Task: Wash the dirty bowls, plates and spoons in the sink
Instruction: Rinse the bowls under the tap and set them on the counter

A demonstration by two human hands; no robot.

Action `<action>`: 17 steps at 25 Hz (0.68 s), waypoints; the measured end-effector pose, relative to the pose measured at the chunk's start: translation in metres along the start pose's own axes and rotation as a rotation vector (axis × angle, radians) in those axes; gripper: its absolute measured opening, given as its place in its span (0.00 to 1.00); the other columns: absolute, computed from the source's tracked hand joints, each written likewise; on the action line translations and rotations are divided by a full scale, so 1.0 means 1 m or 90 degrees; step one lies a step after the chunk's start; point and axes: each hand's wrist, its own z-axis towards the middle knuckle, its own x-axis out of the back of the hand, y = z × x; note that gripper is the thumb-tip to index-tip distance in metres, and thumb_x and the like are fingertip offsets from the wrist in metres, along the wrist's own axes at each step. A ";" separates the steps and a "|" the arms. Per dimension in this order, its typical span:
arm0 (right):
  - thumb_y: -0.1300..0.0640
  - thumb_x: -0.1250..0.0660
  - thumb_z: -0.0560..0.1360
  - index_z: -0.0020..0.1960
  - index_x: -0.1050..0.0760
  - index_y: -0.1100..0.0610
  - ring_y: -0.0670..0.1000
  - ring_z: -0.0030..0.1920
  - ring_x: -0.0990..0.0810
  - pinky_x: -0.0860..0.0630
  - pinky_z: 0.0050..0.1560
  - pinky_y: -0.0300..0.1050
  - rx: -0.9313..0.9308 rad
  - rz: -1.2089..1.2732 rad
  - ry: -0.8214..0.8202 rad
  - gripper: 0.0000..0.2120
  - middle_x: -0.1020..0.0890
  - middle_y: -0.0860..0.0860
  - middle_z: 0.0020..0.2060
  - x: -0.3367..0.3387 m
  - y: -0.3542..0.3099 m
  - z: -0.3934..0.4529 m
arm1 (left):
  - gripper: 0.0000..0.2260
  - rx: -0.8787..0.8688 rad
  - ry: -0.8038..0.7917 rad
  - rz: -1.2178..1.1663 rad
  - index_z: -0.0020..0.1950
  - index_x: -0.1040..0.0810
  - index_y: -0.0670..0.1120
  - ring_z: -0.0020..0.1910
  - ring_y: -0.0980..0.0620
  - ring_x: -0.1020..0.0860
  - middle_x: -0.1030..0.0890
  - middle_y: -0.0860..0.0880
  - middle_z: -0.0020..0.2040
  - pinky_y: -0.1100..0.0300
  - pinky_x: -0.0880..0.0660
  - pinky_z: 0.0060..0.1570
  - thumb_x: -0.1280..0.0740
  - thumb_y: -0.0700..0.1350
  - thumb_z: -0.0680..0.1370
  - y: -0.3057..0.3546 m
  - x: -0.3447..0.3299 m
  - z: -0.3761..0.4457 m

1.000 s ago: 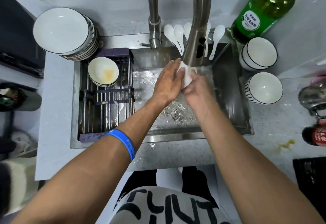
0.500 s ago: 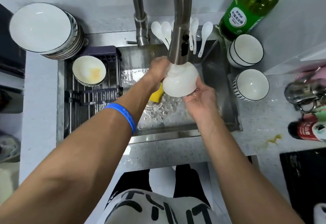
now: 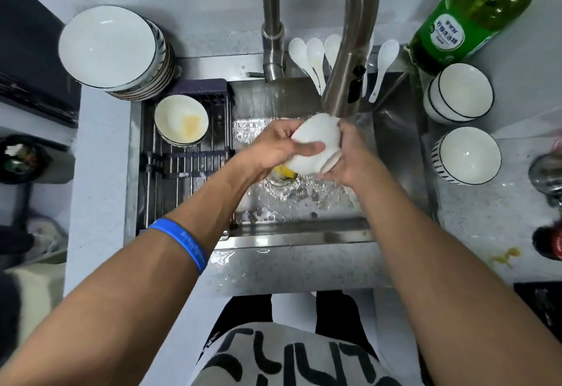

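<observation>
A white bowl (image 3: 316, 139) is held bottom-up over the sink (image 3: 392, 154), right under the tap head (image 3: 343, 93) with water running. My left hand (image 3: 273, 145) grips its left side, thumb across the bowl's outside. My right hand (image 3: 349, 154) cups its right side from below. A yellow sponge (image 3: 284, 171) shows just under the bowl. A dirty bowl (image 3: 181, 121) with a yellow stain sits on the drain rack (image 3: 182, 172) at the sink's left. Several white spoons (image 3: 316, 57) lean on the sink's back edge.
A stack of plates (image 3: 112, 48) stands on the counter at the back left. Two white bowls (image 3: 459, 93) (image 3: 468, 154) stand right of the sink, next to a green detergent bottle (image 3: 468, 17). A yellow spill (image 3: 504, 254) marks the right counter.
The bowl has been turned over between my hands under the tap. My left thumb now lies across its outside, and the view has shifted slightly.
</observation>
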 end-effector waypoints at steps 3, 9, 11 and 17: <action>0.51 0.36 0.76 0.63 0.26 0.56 0.64 0.55 0.20 0.20 0.47 0.62 0.003 -0.136 -0.053 0.18 0.20 0.60 0.58 0.012 -0.011 -0.006 | 0.16 -0.154 -0.060 0.524 0.56 0.15 0.48 0.51 0.51 0.18 0.14 0.50 0.52 0.57 0.23 0.55 0.21 0.47 0.70 0.003 -0.009 -0.006; 0.75 0.49 0.70 0.51 0.25 0.44 0.55 0.46 0.22 0.22 0.38 0.50 0.245 0.056 0.057 0.29 0.21 0.51 0.48 0.010 0.009 -0.019 | 0.26 -0.102 0.235 0.051 0.71 0.30 0.58 0.70 0.51 0.34 0.33 0.53 0.72 0.57 0.31 0.67 0.26 0.52 0.75 -0.011 -0.040 -0.016; 0.73 0.46 0.71 0.57 0.25 0.46 0.53 0.49 0.22 0.26 0.34 0.43 0.301 0.049 0.059 0.27 0.20 0.50 0.52 0.001 0.020 -0.014 | 0.19 0.069 0.288 -0.268 0.71 0.31 0.48 0.62 0.44 0.25 0.24 0.45 0.65 0.50 0.22 0.59 0.35 0.43 0.80 -0.004 -0.049 -0.007; 0.49 0.38 0.79 0.70 0.31 0.56 0.59 0.66 0.28 0.27 0.62 0.59 0.843 -0.975 0.184 0.21 0.24 0.55 0.65 0.045 0.045 -0.031 | 0.18 0.140 0.277 -0.277 0.64 0.24 0.43 0.47 0.43 0.19 0.18 0.40 0.54 0.46 0.21 0.44 0.40 0.45 0.76 0.006 -0.051 0.018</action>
